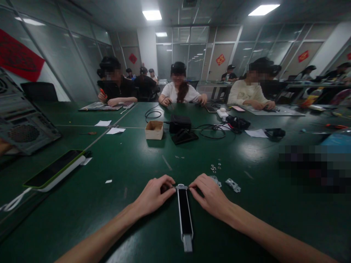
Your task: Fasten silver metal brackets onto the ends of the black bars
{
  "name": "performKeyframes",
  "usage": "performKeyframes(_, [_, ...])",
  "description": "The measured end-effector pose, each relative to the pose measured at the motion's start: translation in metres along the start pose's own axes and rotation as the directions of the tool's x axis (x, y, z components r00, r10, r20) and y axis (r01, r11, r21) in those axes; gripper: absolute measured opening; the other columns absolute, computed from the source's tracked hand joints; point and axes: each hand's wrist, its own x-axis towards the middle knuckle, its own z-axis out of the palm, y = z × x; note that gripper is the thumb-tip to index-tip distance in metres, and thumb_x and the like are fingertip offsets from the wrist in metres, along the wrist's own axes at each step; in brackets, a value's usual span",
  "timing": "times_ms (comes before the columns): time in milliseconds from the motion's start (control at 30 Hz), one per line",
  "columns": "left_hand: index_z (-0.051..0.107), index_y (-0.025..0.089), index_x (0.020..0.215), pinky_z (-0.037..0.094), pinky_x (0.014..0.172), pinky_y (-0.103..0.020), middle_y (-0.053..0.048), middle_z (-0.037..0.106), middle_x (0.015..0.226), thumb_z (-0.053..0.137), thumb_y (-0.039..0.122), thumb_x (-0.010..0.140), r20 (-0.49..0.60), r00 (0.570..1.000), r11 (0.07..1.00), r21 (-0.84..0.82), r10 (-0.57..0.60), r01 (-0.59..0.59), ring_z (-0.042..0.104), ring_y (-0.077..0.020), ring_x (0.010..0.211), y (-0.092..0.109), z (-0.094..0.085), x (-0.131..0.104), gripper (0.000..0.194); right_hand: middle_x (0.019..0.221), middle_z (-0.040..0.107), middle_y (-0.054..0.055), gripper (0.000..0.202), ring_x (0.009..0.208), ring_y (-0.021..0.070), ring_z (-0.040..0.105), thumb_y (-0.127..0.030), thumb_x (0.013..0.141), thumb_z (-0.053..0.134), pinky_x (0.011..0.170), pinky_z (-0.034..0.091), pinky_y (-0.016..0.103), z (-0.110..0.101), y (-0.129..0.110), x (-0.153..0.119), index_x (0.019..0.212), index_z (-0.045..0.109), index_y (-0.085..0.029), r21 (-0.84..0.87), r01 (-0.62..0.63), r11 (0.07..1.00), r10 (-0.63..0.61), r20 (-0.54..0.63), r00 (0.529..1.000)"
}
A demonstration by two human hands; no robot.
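Observation:
In the head view a long, narrow bar with a black face and silver edges [185, 212] lies on the green table, pointing away from me. A pale flat tab [187, 243] sticks out of its near end. Across its far end sits a small grey metal bracket [181, 187]. My left hand [155, 193] pinches the bracket's left side between thumb and fingers, and my right hand [210, 197] does the same on the right. Beside the right hand are a loose metal bracket [233, 185], another partly hidden behind my fingers, and several small rings [213, 168].
Further back stand a small open box [154, 130], a black box-shaped device [180, 124] and coiled black cable [211, 131]. To the left are a green-edged phone-like device [55, 170] and a computer case [24, 117]. Co-workers sit across the table [131, 160].

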Motion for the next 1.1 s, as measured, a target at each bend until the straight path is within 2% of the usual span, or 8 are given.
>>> performKeyframes(133, [0.062, 0.019, 0.097, 0.040, 0.061, -0.024, 0.002, 0.066, 0.078, 0.058, 0.025, 0.084, 0.030, 0.999, 0.996, 0.081, 0.021, -0.023, 0.056, -0.0135, 0.066, 0.001, -0.002, 0.000, 0.014, 0.085, 0.062, 0.006, 0.011, 0.079, 0.0182, 0.055, -0.015, 0.089, 0.050, 0.068, 0.046, 0.032, 0.000, 0.000, 0.000, 0.089, 0.060, -0.016, 0.016, -0.001, 1.000, 0.001, 0.002, 1.000])
performKeyframes(433, [0.067, 0.021, 0.101, 0.045, 0.072, -0.027, -0.002, 0.068, 0.091, 0.057, 0.027, 0.087, -0.031, 0.997, 0.992, 0.110, 0.068, -0.064, 0.057, -0.0156, 0.073, -0.001, 0.004, 0.000, 0.018, 0.085, 0.063, 0.006, 0.011, 0.081, 0.0185, 0.056, -0.015, 0.088, 0.050, 0.070, 0.047, 0.032, -0.001, -0.002, 0.001, 0.091, 0.061, -0.017, 0.000, 0.021, 1.000, -0.021, -0.014, 1.000])
performKeyframes(633, [0.068, 0.020, 0.100, 0.043, 0.066, -0.025, -0.001, 0.067, 0.084, 0.056, 0.027, 0.086, -0.038, 0.998, 0.989, 0.137, 0.059, -0.053, 0.056, -0.0147, 0.067, 0.000, 0.005, 0.000, 0.019, 0.089, 0.062, 0.007, 0.012, 0.082, 0.0187, 0.055, -0.015, 0.089, 0.049, 0.071, 0.048, 0.033, -0.002, -0.001, 0.001, 0.093, 0.060, -0.016, 0.013, -0.013, 1.000, 0.012, 0.024, 1.000])
performKeyframes(800, [0.068, 0.020, 0.097, 0.041, 0.063, -0.025, 0.000, 0.065, 0.076, 0.054, 0.029, 0.085, -0.057, 0.998, 0.987, 0.160, 0.032, -0.023, 0.055, -0.0148, 0.065, 0.000, 0.007, 0.000, 0.020, 0.089, 0.062, 0.006, 0.013, 0.083, 0.0190, 0.054, -0.015, 0.088, 0.050, 0.072, 0.047, 0.034, -0.007, -0.005, 0.005, 0.091, 0.062, -0.015, -0.056, -0.009, 0.998, 0.015, 0.100, 0.995])
performKeyframes(967, [0.067, 0.019, 0.095, 0.040, 0.063, -0.026, 0.000, 0.065, 0.076, 0.052, 0.029, 0.085, -0.046, 0.999, 0.987, 0.161, 0.029, -0.021, 0.055, -0.0151, 0.065, 0.001, 0.006, 0.001, 0.020, 0.092, 0.063, 0.006, 0.014, 0.083, 0.0191, 0.056, -0.021, 0.089, 0.052, 0.073, 0.048, 0.034, -0.030, -0.009, 0.017, 0.096, 0.063, -0.016, -0.168, 0.008, 0.986, 0.027, 0.204, 0.979])
performKeyframes(1100, [0.066, 0.018, 0.094, 0.039, 0.062, -0.026, -0.001, 0.063, 0.076, 0.052, 0.031, 0.085, -0.026, 1.000, 0.985, 0.170, 0.013, -0.008, 0.054, -0.0154, 0.064, 0.000, 0.005, 0.002, 0.021, 0.094, 0.064, 0.008, 0.018, 0.085, 0.0214, 0.058, -0.028, 0.089, 0.054, 0.074, 0.048, 0.037, -0.069, 0.013, 0.029, 0.099, 0.063, -0.016, -0.320, -0.075, 0.944, 0.136, 0.174, 0.975])
